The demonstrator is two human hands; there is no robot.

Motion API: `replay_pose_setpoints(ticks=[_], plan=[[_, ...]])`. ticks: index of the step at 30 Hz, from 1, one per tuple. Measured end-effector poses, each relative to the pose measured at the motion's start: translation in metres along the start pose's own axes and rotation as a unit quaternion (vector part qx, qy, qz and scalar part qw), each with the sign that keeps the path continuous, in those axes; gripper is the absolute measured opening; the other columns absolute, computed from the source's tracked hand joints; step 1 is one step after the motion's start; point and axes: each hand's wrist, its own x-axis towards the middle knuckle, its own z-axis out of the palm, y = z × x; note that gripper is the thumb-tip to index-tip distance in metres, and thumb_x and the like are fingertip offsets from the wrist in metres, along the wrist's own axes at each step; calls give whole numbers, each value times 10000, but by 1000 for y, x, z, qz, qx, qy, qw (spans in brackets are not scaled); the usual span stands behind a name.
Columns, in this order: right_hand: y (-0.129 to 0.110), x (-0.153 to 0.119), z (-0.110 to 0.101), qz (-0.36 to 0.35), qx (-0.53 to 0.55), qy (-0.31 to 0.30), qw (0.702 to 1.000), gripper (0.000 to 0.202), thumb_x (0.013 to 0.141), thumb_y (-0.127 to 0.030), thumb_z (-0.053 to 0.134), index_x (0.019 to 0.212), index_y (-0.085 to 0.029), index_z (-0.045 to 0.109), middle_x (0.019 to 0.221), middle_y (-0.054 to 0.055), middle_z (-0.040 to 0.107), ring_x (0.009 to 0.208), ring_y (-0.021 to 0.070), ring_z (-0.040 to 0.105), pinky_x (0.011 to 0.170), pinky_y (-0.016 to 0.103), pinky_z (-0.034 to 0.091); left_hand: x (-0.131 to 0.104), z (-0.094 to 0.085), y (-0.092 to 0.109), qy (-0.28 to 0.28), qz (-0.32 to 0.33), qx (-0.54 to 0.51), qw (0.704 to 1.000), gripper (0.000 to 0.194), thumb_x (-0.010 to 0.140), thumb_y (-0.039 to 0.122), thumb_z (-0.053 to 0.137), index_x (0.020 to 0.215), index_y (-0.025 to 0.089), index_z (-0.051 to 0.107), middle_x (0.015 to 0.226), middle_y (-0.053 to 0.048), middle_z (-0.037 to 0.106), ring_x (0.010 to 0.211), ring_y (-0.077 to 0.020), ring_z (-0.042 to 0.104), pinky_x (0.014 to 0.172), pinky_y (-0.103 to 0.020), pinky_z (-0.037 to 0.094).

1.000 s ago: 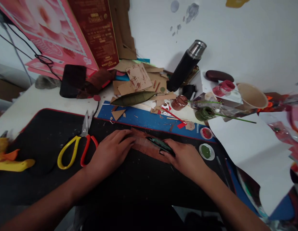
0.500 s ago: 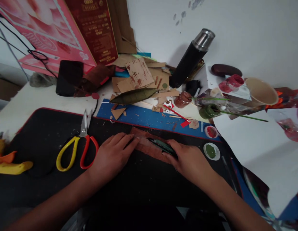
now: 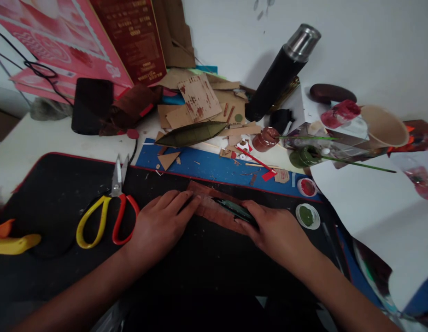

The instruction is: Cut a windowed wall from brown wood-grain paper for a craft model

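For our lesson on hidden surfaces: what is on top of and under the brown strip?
Over the brown strip: fingers of the left hand at its left end, and a dark tool held in the right hand. Black mat shows around it; whatever lies directly underneath is covered.

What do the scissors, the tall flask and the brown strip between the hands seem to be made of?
Scissors: shiny grey metal blades; the smooth, bright yellow and red handles look like plastic.
Flask: the silvery cap reflects light like polished metal; the dark, dull body may be coated metal.
Brown strip: perhaps painted cardboard or paper, since its surface looks streaky; uncertain.
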Motion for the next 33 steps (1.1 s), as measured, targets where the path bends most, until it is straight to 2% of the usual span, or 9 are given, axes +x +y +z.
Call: replay_pose_setpoints(ticks=[12,21,33], plan=[[0,1,0,4,12,-4,1000,297,1000,-340,559,1220,-171,666,963,104,810,736,294,778,572,368,497,0,-1,1,-8,5,11,1000,356,946,73,559,1257,155,711,1266,-119,739,1024,-269,687,766,-380,575],[0,0,1,6,18,-10,1000,282,1013,-342,556,1224,-180,648,1002,104,809,779,286,780,600,365,503,-2,0,2,-15,5,22,1000,369,947,74,558,1275,162,704,1231,-115,748,957,-259,682,713,-377,559],[0,1,2,9,10,-3,1000,241,1013,-353,542,1164,-188,634,904,81,799,694,262,758,552,338,429,-1,-1,4,-16,19,21,999,333,955,123,616,1278,155,687,1217,-98,761,966,-259,689,707,-381,550]])
